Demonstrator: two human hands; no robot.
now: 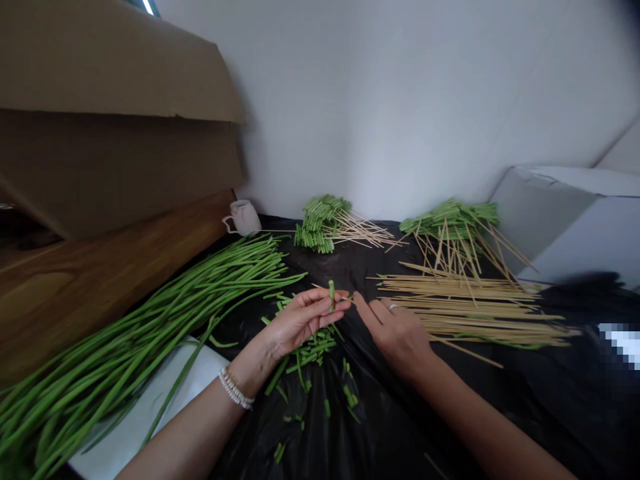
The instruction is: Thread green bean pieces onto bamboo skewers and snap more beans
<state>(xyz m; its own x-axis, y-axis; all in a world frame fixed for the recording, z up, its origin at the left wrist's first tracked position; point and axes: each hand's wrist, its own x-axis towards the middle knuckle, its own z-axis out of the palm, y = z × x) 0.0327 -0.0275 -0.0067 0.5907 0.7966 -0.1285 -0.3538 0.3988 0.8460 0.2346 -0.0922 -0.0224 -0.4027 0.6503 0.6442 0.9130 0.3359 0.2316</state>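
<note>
Between the thumb and fingers of my left hand (pixel 299 321) a short cut piece of green bean (pixel 331 292) stands nearly upright. My right hand (pixel 400 335) is closed just to its right, with its fingertips at a thin wooden skewer (pixel 351 299). The skewer runs across towards the bean piece; my left fingers partly cover where they meet. Below my left hand lies a loose pile of cut bean pieces (pixel 317 345). To its left spreads a big bunch of long green beans (pixel 185 303). Bare wooden skewers (pixel 480 300) lie in rows beyond my right hand.
Skewered beans (pixel 325 217) are stacked at the back middle, with another heap (pixel 453 220) at the back right. A mug (pixel 245 218) stands near a cardboard box (pixel 120 133). A white box (pixel 565 213) is on the right. Black plastic sheeting (pixel 400 433) covers the surface.
</note>
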